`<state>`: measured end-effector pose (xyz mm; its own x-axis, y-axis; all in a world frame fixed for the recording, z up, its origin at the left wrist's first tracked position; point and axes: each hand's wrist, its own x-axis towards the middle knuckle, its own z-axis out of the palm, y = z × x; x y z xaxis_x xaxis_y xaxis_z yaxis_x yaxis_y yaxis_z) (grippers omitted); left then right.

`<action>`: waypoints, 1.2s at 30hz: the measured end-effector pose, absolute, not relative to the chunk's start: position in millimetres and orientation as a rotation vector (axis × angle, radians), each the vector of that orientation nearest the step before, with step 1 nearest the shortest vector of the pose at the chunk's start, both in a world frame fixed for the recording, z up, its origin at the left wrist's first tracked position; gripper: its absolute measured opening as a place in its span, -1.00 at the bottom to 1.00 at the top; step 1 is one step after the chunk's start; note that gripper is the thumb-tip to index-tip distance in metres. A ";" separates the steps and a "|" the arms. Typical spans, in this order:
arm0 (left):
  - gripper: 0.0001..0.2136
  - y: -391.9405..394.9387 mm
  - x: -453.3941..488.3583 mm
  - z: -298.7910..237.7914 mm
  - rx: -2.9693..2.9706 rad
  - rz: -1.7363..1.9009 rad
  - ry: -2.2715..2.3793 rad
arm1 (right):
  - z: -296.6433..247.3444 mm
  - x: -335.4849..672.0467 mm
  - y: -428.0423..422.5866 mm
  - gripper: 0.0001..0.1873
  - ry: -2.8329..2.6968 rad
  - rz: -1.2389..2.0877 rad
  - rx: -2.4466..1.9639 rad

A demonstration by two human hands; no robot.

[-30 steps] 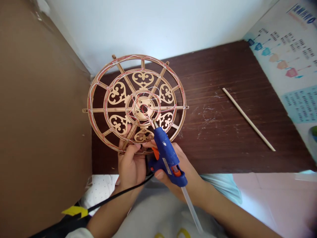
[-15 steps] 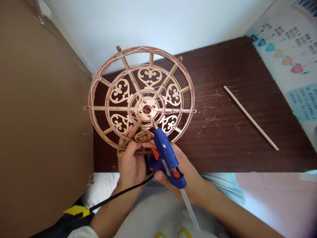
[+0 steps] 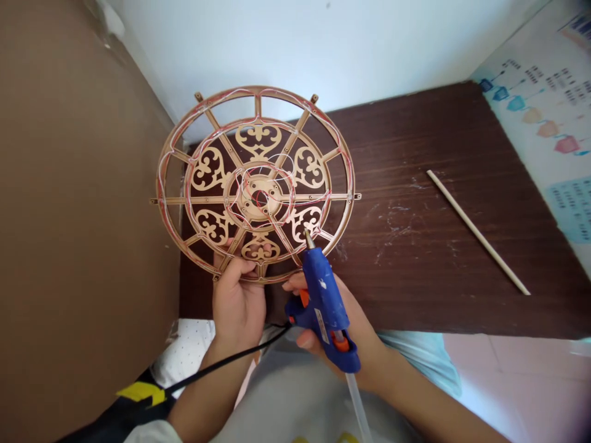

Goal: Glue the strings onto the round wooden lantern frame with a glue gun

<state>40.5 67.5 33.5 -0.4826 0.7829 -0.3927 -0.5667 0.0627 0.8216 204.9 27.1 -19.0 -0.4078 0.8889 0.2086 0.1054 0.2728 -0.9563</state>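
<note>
Head view: your left hand (image 3: 237,304) is curled closed around the lower rim of the fretwork wooden wheel frame (image 3: 252,200), holding it up over the desk (image 3: 415,258), red and white wires (image 3: 239,184) strung across it. Your right hand (image 3: 332,341) wraps the blue hot glue gun (image 3: 323,311), nozzle just beside a lower spoke, glue stick (image 3: 354,400) out the back, black cord (image 3: 231,357) trailing left. Wooden dowel (image 3: 478,232) lies on the desk, right side; printed poster (image 3: 540,123) beyond it; cardboard sheet (image 3: 83,215) at left.
</note>
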 end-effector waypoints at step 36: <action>-0.45 50.9 36.6 24.0 0.264 1.667 1.366 | 1.0 195.5 40.2 -0.10 -2.113 0.898 -1.057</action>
<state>36.6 50.9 24.0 -0.5420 0.7532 -0.3727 -0.5138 0.0539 0.8562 195.5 40.2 1.0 -0.4996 0.8400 0.2114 0.4308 0.4527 -0.7807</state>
